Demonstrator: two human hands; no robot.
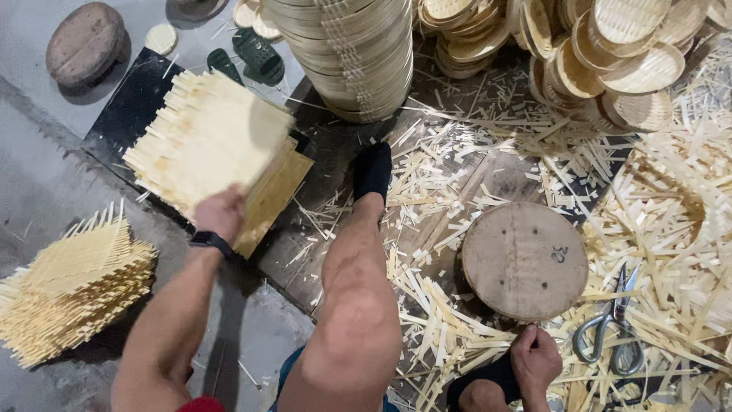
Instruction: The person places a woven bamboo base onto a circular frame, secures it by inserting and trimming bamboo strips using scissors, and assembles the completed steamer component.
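A seated person's left hand (221, 214), arm stretched toward the upper left of the frame, grips a square woven bamboo mat (210, 141) by its near edge, fingers closed on it and the mat lifted above a dark board (133, 103) on the floor. A black wristband (211, 242) circles that wrist. The right hand (535, 358), low at the bottom right of centre, rests with fingers curled at the near rim of a round wooden block (524, 259); whether it actually clasps anything cannot be told. Between the arms a bare knee (354, 320) and a black-socked foot (372, 169) extend up the middle. A stack of finished woven mats (72, 286) lies at lower left. Metal shears (614, 328) lie just right of the block on a litter of bamboo strips (671, 221). At top, a tall stack of round bamboo steamer rings (351, 53) and piles of woven round lids (625, 61) crowd the frame, with green sandals (255, 55) and a round stool (85, 42) at upper left.
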